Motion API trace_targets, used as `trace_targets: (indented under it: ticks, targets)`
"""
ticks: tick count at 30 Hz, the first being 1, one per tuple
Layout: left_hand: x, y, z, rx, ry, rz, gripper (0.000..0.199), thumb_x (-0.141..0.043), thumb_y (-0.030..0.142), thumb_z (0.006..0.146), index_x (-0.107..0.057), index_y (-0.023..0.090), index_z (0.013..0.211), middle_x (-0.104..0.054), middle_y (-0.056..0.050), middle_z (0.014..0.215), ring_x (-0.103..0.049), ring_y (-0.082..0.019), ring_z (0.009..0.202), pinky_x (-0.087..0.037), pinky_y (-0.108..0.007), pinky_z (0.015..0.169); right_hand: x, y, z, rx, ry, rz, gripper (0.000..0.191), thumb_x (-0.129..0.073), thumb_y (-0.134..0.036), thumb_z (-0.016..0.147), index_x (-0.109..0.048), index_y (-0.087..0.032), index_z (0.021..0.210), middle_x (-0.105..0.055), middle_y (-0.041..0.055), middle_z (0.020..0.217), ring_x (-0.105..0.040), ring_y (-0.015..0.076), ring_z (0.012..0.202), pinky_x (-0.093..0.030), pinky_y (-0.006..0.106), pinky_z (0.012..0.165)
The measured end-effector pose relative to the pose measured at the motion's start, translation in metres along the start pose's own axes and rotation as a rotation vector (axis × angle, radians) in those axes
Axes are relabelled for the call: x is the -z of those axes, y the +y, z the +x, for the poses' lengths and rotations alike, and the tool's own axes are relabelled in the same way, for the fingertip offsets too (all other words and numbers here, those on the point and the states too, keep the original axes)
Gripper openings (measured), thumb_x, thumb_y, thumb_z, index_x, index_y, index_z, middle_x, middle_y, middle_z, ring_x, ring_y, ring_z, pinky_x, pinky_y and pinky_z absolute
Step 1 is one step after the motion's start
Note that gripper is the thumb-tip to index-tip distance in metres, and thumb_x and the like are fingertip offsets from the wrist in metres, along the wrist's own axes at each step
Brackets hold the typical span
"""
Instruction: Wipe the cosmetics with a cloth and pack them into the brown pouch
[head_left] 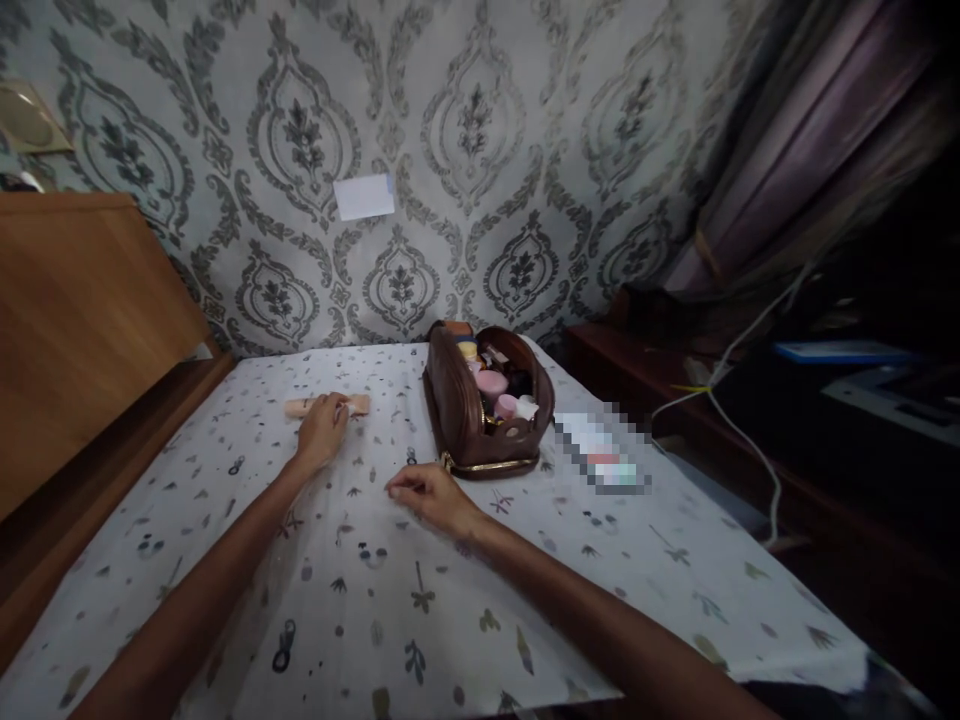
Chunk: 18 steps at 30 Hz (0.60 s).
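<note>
A beige cosmetic tube [299, 407] lies crosswise on the patterned white cloth. My left hand [322, 432] is closed over its middle, with the tube's two ends showing on either side. To the right, my right hand [436, 497] rests low over the cloth with its fingers curled together, and nothing shows in them. Just beyond it stands a brown cosmetic bag [457, 410], unzipped and wide open. Inside the bag are several jars and bottles, among them a pink-lidded jar [492, 384] and a yellow cap [468, 350].
The cloth-covered table [420, 640] reaches back to a patterned wall. Right of the bag lies a flat, pixelated item [600, 450]. A wooden panel [82, 340] borders the left side. A white cable [750, 440] hangs over dark furniture at the right.
</note>
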<state>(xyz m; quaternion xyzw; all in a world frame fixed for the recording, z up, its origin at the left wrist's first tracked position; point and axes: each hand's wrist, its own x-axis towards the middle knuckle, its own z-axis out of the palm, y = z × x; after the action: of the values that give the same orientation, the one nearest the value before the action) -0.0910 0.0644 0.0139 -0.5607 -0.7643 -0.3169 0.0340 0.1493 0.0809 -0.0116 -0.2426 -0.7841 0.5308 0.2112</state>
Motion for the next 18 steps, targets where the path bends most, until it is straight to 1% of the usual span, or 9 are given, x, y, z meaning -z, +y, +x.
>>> trace_targets:
  ticks: [2,5,7,8,10,12,15,17,18]
  targets:
    - [-0.006,-0.002,0.004,-0.010,-0.006,0.047,0.032,-0.040,0.028,0.093,-0.064,0.017,0.110,-0.064,-0.015,0.108,-0.059,-0.032,0.106,-0.047,-0.047,0.094,-0.004,-0.005,-0.003,0.036,0.065,0.027,0.013,-0.062,-0.021,0.084,-0.074,-0.016,0.084,-0.075,0.0034,0.081,-0.068,0.0157,0.075,-0.051,0.025,0.066]
    - [-0.014,0.001,0.004,-0.031,-0.023,0.102,0.032,-0.043,0.028,0.093,-0.065,0.016,0.113,-0.064,-0.018,0.114,-0.056,-0.035,0.115,-0.044,-0.052,0.100,0.014,-0.027,-0.021,0.308,0.239,-0.026,0.018,-0.059,-0.027,0.089,-0.074,-0.018,0.085,-0.075,0.0048,0.083,-0.068,0.0165,0.077,-0.053,0.027,0.067]
    - [-0.019,0.007,0.002,-0.059,-0.012,0.165,0.033,-0.047,0.029,0.093,-0.064,0.016,0.118,-0.061,-0.021,0.128,-0.048,-0.039,0.130,-0.034,-0.061,0.109,0.047,-0.045,-0.034,0.542,0.431,-0.100,0.023,-0.055,-0.030,0.094,-0.072,-0.019,0.083,-0.074,0.0059,0.083,-0.068,0.0174,0.081,-0.054,0.031,0.076]
    - [-0.022,0.012,0.002,-0.080,0.001,0.193,0.034,-0.048,0.029,0.093,-0.063,0.016,0.121,-0.058,-0.021,0.136,-0.040,-0.040,0.138,-0.025,-0.066,0.113,0.069,-0.052,-0.037,0.583,0.572,-0.125,0.024,-0.054,-0.032,0.095,-0.072,-0.020,0.085,-0.074,0.0058,0.086,-0.068,0.0176,0.083,-0.054,0.031,0.077]
    - [-0.029,0.024,0.002,-0.129,0.021,0.169,0.037,-0.048,0.030,0.094,-0.060,0.017,0.128,-0.050,-0.021,0.148,-0.027,-0.037,0.148,-0.008,-0.068,0.118,0.118,-0.058,-0.034,0.517,0.947,-0.075,0.030,-0.050,-0.040,0.098,-0.072,-0.021,0.091,-0.073,0.0043,0.091,-0.067,0.0167,0.086,-0.053,0.031,0.079]
    - [-0.038,0.041,0.008,-0.129,-0.017,-0.098,0.041,-0.049,0.031,0.095,-0.057,0.017,0.133,-0.046,-0.018,0.153,-0.022,-0.031,0.152,-0.002,-0.060,0.123,0.163,-0.051,-0.019,0.431,1.206,0.098,0.036,-0.048,-0.049,0.097,-0.070,-0.021,0.097,-0.073,0.0059,0.100,-0.067,0.0180,0.097,-0.053,0.031,0.082]
    - [-0.057,0.068,0.026,0.054,-0.136,-0.773,0.051,-0.054,0.037,0.094,-0.051,0.019,0.141,-0.039,-0.011,0.159,-0.024,-0.024,0.152,-0.007,-0.044,0.127,0.206,-0.026,0.014,0.086,1.089,0.416,0.040,-0.045,-0.054,0.096,-0.066,-0.021,0.104,-0.070,0.0091,0.119,-0.064,0.0214,0.117,-0.053,0.035,0.093]
    - [-0.074,0.085,0.040,0.148,-0.176,-0.983,0.058,-0.051,0.046,0.095,-0.043,0.022,0.147,-0.032,-0.008,0.163,-0.024,-0.024,0.153,-0.013,-0.043,0.126,0.216,-0.010,0.033,-0.112,0.884,0.544,0.050,-0.035,-0.059,0.098,-0.066,-0.021,0.108,-0.072,0.0099,0.119,-0.064,0.0232,0.118,-0.051,0.039,0.099]
    - [-0.083,0.093,0.047,0.172,-0.188,-1.044,0.061,-0.049,0.050,0.096,-0.040,0.024,0.149,-0.029,-0.007,0.164,-0.022,-0.024,0.153,-0.014,-0.043,0.126,0.218,-0.004,0.039,-0.134,0.742,0.578,0.056,-0.031,-0.062,0.098,-0.066,-0.021,0.110,-0.073,0.0106,0.118,-0.065,0.0243,0.117,-0.051,0.039,0.100]
